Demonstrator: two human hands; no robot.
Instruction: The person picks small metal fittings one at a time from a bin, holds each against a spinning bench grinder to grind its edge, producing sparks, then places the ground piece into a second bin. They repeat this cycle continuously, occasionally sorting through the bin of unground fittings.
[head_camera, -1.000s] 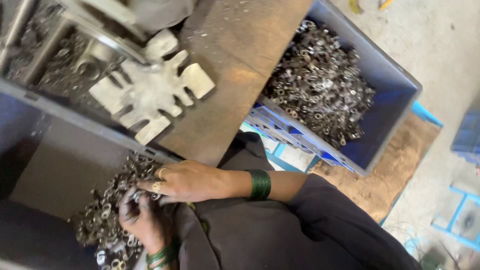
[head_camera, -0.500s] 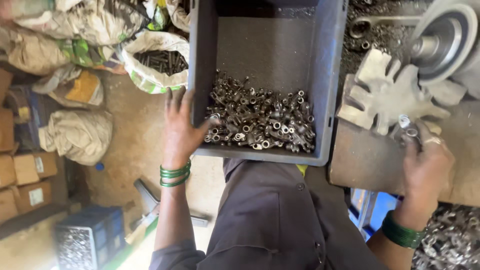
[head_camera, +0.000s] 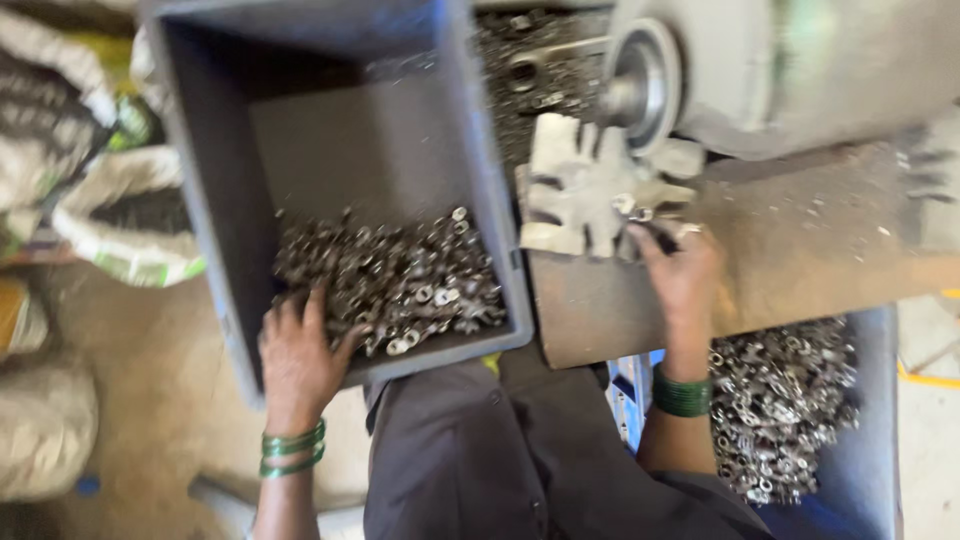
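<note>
At the far left, white woven sacks (head_camera: 120, 215) are blurred and cut off by the frame edge, and their contents cannot be made out. Next comes a grey plastic crate (head_camera: 200, 200), tilted toward the person, with its far wall in shadow. A heap of small metal nuts (head_camera: 395, 280) lies along its near wall. The left hand (head_camera: 298, 358) rests inside the near left corner of the crate, fingers spread and lying on the nuts at the edge of the heap; whether it has closed on any piece cannot be told, since the fingertips sink among the parts. Green bangles (head_camera: 292, 450) circle that wrist.

In the middle, the person's dark clothing (head_camera: 480, 460) hides the floor below the crate. To the right, a brown metal desk (head_camera: 800, 250) carries a pale slotted star wheel (head_camera: 590, 190), mounted in front of a large grey machine housing (head_camera: 800, 60) that runs off the top edge. The right hand (head_camera: 680, 275) reaches over the near edge of the desk to the wheel's lower right slots, fingers curled and pinched at something small there; motion blur keeps the held piece from being clear. A green bangle (head_camera: 682, 395) sits on this wrist. Below the desk, at the right, a blue crate (head_camera: 870, 480) holds more nuts (head_camera: 780, 400), partly covered by the forearm and the desk's edge.
</note>
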